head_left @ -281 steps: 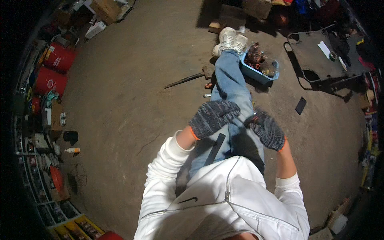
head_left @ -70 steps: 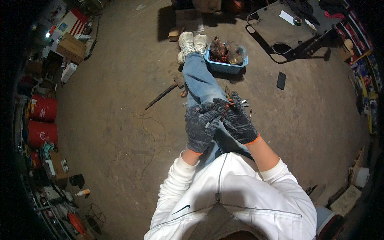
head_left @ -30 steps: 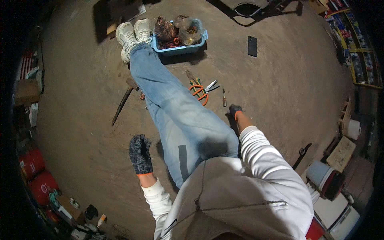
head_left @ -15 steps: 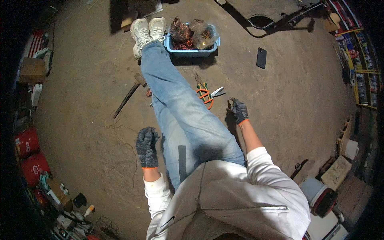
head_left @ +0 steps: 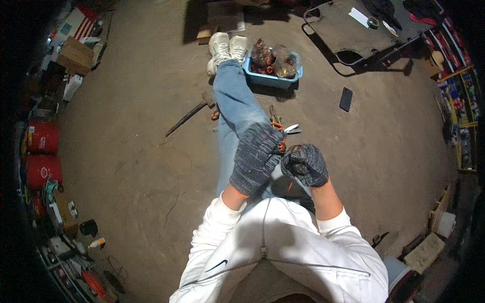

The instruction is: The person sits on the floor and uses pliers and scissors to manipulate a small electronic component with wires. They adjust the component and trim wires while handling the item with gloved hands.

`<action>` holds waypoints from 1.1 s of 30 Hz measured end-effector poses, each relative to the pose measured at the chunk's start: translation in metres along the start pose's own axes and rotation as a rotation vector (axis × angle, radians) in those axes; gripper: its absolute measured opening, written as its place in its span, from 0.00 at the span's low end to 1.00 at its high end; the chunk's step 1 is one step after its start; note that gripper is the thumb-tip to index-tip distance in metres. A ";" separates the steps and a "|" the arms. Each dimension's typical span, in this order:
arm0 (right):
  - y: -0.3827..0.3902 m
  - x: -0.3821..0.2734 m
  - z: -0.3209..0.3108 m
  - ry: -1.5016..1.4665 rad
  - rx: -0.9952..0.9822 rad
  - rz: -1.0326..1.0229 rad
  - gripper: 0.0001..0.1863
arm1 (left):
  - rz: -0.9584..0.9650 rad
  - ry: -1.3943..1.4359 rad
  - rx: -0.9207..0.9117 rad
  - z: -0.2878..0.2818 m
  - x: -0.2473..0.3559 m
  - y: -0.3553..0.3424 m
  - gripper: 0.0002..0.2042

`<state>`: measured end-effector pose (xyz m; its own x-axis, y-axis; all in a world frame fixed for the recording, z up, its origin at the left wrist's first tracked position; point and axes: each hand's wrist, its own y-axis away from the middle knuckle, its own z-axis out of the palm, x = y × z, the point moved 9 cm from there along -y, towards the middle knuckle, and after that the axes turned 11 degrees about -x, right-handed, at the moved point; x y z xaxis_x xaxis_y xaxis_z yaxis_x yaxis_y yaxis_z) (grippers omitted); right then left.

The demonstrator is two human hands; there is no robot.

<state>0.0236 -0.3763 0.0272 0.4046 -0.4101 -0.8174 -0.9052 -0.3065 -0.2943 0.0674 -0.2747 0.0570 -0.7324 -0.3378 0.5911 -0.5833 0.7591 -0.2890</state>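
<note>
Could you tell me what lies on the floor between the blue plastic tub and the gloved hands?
In the head view, orange-handled pliers and a small silvery tool lie on the floor between the blue plastic tub and the gloved hands.

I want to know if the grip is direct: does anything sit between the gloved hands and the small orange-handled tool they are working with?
Only the grey knit gloves. The left hand and right hand meet over the lap, and the orange-handled tool shows just at the gap between them. Nothing else visible comes between.

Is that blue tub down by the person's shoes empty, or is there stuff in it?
Not empty. The blue tub beside the white shoes holds brownish lumps and a clear rounded item heaped above its rim.
</note>
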 end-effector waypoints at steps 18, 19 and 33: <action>-0.003 -0.045 0.012 -0.531 0.064 0.131 0.13 | -0.324 0.907 0.079 -0.013 -0.013 0.067 0.19; -0.003 -0.049 0.014 -0.417 0.025 0.152 0.11 | -0.356 0.904 0.067 -0.012 -0.014 0.069 0.19; -0.012 -0.070 0.035 -0.128 -0.085 0.109 0.08 | -0.504 1.117 0.037 0.006 -0.023 0.072 0.18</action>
<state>0.0015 -0.3139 0.0711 0.2799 -0.3337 -0.9002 -0.9264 -0.3399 -0.1621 0.0407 -0.2153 0.0181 0.2716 0.0874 0.9584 -0.7370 0.6594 0.1487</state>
